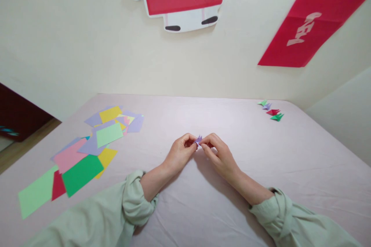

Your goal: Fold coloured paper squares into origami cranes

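Note:
A small folded piece of purple paper (198, 139) sits between my two hands at the middle of the pale pink table (261, 170). My left hand (180, 152) pinches it from the left with curled fingers. From the right, my right hand (218, 155) pinches the same piece. Most of the paper is hidden by my fingertips. Both sleeves are light green and rolled up at the forearm.
Several loose coloured paper sheets (84, 154) lie scattered on the table's left side. A few small folded paper shapes (272, 111) in green, purple and red sit at the far right. A cream wall with red banners (313, 19) stands behind the table.

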A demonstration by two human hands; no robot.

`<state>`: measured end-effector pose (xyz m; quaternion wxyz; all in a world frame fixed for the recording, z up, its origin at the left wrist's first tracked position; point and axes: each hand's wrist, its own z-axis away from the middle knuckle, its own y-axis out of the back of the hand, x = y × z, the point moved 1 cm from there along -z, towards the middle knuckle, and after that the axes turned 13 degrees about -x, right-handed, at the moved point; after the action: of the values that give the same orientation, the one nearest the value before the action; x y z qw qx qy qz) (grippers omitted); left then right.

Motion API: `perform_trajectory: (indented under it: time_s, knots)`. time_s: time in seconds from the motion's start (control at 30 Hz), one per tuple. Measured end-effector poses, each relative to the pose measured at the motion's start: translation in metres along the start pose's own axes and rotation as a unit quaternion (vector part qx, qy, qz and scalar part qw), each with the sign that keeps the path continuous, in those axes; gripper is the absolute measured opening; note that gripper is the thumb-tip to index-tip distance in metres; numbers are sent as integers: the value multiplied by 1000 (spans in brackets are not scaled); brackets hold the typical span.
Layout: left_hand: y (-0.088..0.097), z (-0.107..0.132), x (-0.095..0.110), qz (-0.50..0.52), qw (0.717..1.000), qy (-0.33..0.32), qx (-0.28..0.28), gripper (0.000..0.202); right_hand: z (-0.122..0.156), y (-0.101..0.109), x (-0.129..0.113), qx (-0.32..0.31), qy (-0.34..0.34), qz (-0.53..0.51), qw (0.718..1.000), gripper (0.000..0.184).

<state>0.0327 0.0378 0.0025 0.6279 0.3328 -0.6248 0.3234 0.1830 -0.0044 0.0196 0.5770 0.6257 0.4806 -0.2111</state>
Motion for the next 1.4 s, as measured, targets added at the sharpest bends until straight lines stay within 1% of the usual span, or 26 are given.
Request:
perform_trajectory:
  time_s: [0.13,0.23,0.3,0.33,0.43,0.5,0.7,0.9,1.0,1.13,1.2,1.3,1.4]
  knots:
    - [1,1,-1,-75,997,-18,26,5,0,0,2,25,-73,-78,994,20]
    - [2,3,2,-137,988,-58,49,7,0,-2,3,4,-139,-157,978,30]
    - [3,5,5,-175,979,-88,49,8,-1,-4,3,-18,-178,-232,956,39]
    - [3,6,7,-192,975,-100,45,9,-2,-5,3,-20,-193,-273,942,43]
    - [2,8,10,-224,966,-122,31,11,-3,-7,3,-25,-230,-366,902,44]
    - [2,8,10,-230,964,-127,33,11,-3,-8,3,-31,-242,-394,886,41]
    - [2,6,8,-241,960,-136,39,14,-2,-8,0,-45,-242,-441,863,34]
    - [2,7,7,-240,961,-138,28,14,-3,-8,-4,-34,-261,-489,832,35]
    - [0,7,8,-213,970,-117,32,11,-3,-8,-4,-36,-260,-494,829,35]
    - [-3,8,9,-146,986,-74,38,10,-3,-8,-4,-43,-248,-485,838,35]
    - [-4,8,10,-106,992,-53,32,10,-3,-8,-4,-42,-244,-480,842,35]
    - [-6,8,10,-50,998,-25,22,12,-3,-8,-4,-35,-247,-470,847,37]
    - [-7,8,10,-17,1000,-9,21,15,-3,-8,-4,-30,-255,-458,851,40]
